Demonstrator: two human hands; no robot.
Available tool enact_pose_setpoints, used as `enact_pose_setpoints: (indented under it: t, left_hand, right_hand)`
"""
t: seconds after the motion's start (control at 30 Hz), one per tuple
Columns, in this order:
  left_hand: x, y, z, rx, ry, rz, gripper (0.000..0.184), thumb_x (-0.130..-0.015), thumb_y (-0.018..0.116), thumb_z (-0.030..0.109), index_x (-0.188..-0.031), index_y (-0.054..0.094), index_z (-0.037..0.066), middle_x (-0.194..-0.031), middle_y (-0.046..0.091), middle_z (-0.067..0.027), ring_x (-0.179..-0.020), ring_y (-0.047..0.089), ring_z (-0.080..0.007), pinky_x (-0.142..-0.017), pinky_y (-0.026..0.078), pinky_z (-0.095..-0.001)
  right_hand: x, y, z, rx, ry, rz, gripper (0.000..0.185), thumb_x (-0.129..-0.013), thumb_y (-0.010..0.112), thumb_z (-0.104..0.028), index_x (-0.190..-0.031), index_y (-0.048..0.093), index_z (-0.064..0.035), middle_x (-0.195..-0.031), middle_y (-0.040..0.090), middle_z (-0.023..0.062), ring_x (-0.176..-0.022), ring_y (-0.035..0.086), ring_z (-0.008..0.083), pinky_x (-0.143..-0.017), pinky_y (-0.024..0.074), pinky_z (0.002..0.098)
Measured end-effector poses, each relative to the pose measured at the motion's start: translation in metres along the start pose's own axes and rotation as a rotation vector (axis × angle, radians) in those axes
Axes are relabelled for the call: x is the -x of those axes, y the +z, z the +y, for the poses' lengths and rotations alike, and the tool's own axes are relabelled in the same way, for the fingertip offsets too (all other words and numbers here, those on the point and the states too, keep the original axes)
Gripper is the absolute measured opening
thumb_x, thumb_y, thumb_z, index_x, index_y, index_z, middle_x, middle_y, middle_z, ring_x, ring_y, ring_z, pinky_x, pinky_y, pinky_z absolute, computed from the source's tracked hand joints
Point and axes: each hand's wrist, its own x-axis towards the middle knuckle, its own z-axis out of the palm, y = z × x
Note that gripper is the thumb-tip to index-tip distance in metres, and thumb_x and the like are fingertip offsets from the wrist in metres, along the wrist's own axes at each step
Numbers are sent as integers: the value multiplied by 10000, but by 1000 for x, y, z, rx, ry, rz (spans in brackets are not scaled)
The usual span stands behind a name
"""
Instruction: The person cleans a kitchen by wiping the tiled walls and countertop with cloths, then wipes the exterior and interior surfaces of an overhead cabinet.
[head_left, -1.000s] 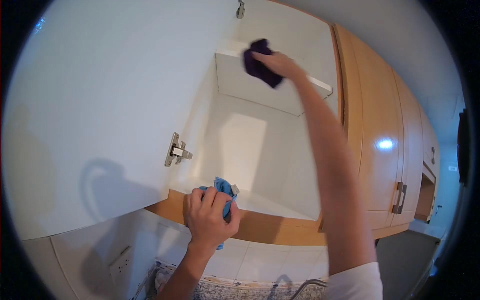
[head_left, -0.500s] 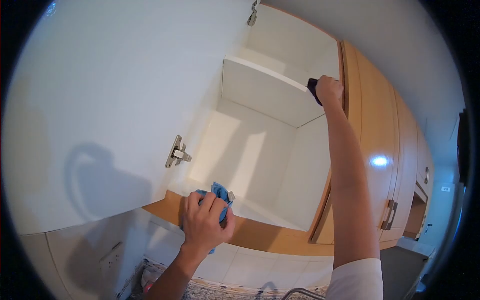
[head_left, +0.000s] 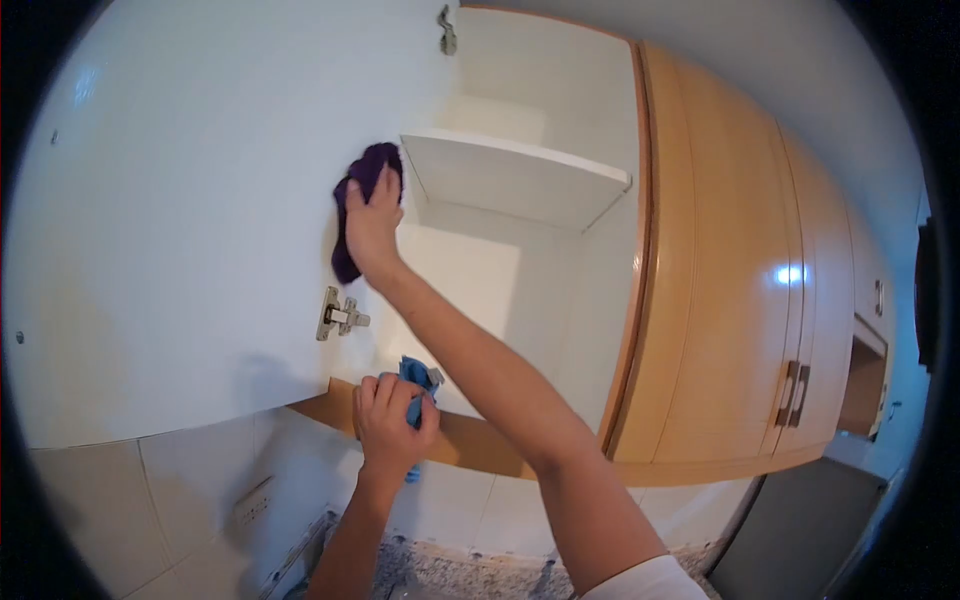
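My right hand [head_left: 374,236] presses a dark purple cloth [head_left: 346,258] flat against the inner face of the white cabinet door [head_left: 180,230], above the lower hinge [head_left: 340,314]. Its fingers lie over the cloth. Lower down, my left hand [head_left: 392,425] grips a bunched blue cloth [head_left: 416,374] at the wooden front edge [head_left: 480,443] of the cabinet bottom. Part of the blue cloth hangs below that hand. Behind my right forearm is the open white cabinet, with one white shelf [head_left: 515,172] across it.
Closed wooden cabinet doors [head_left: 715,260] with handles [head_left: 795,394] run along the right. The upper hinge [head_left: 446,32] joins the open door at the top. Below are white wall tiles, a socket plate [head_left: 254,502], a speckled counter [head_left: 440,572] and a grey appliance [head_left: 800,530].
My right hand, with the purple cloth, has moved left from the right end of the shelf onto the open door. My left hand still holds the blue cloth at the cabinet's bottom edge.
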Motion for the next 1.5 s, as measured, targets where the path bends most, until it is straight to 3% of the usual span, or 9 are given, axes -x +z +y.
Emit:
enact_pose_setpoints:
  t: [0.23, 0.27, 0.33, 0.53, 0.6, 0.97, 1.17, 1.3, 1.5]
  left_hand:
    - [-11, -27, -3, 26, 52, -255, 61, -787, 615, 87, -834, 595, 54, -815, 551, -105, -794, 500, -304, -725, 409, -395]
    - [-15, -28, -5, 14, 83, -303, 82, -785, 623, 84, -856, 604, 48, -831, 561, -108, -814, 513, -305, -730, 420, -391]
    - [-33, -32, -10, -132, 58, -392, 103, -784, 629, 86, -874, 612, 41, -847, 578, -111, -841, 533, -302, -737, 435, -393]
    - [-48, -6, -16, -243, -63, -40, 101, -784, 600, 125, -849, 620, 51, -799, 603, -103, -760, 548, -301, -703, 450, -398]
    - [-31, -7, -5, -382, 106, -388, 122, -774, 591, 164, -848, 623, 72, -752, 607, -92, -717, 549, -312, -674, 455, -410]
    - [-37, -33, -29, -121, 75, -407, 134, -814, 494, 110, -777, 615, 67, -683, 559, -95, -648, 507, -297, -604, 417, -413]
    - [-36, -33, -31, -93, 130, -406, 85, -777, 508, 74, -769, 591, 56, -694, 543, -89, -655, 473, -287, -618, 396, -400]
    - [-32, -30, -29, -129, 98, -369, 53, -744, 528, 68, -768, 572, 49, -727, 546, -91, -696, 473, -291, -637, 393, -402]
    - [-26, -22, -26, -122, 88, -228, 58, -690, 548, 48, -747, 544, 52, -726, 530, -80, -708, 470, -291, -667, 385, -397]
  right_hand:
    - [53, -119, 33, -209, 568, -408, 251, -736, 516, -14, -956, 633, 10, -830, 633, 95, -760, 604, 177, -662, 497, 342]
    - [40, -133, 103, -4, 263, -459, 203, -759, 524, -28, -919, 620, 51, -835, 635, 126, -719, 614, 196, -627, 503, 339]
    - [49, -190, 9, -411, 732, -83, 174, -782, 532, -19, -880, 585, 114, -763, 618, 172, -676, 642, 274, -590, 549, 387]
    - [112, -246, 9, 408, 493, -743, 351, -895, 460, -291, -1099, 566, -26, -1001, 624, 223, -922, 608, 402, -794, 484, 480]
    - [149, -219, 35, 709, -84, -1148, 357, -887, 460, -325, -1077, 565, -42, -1026, 609, 242, -1037, 564, 407, -843, 464, 498]
    - [207, -223, 0, 915, -342, -542, 399, -778, 547, -152, -1134, 529, 27, -1090, 549, 167, -936, 560, 332, -831, 453, 415]
    - [145, -299, -35, 1340, -96, -1043, 211, -714, 569, -115, -898, 653, -56, -948, 603, 119, -975, 538, 268, -839, 381, 361]
    - [69, -260, 1, 1622, -712, -477, 119, -740, 581, -118, -806, 672, -80, -947, 596, 100, -1019, 511, 258, -817, 391, 352]
    - [30, -237, 84, 1923, -247, -632, 205, -801, 564, -150, -960, 690, -124, -1053, 607, 47, -1033, 486, 236, -819, 385, 368]
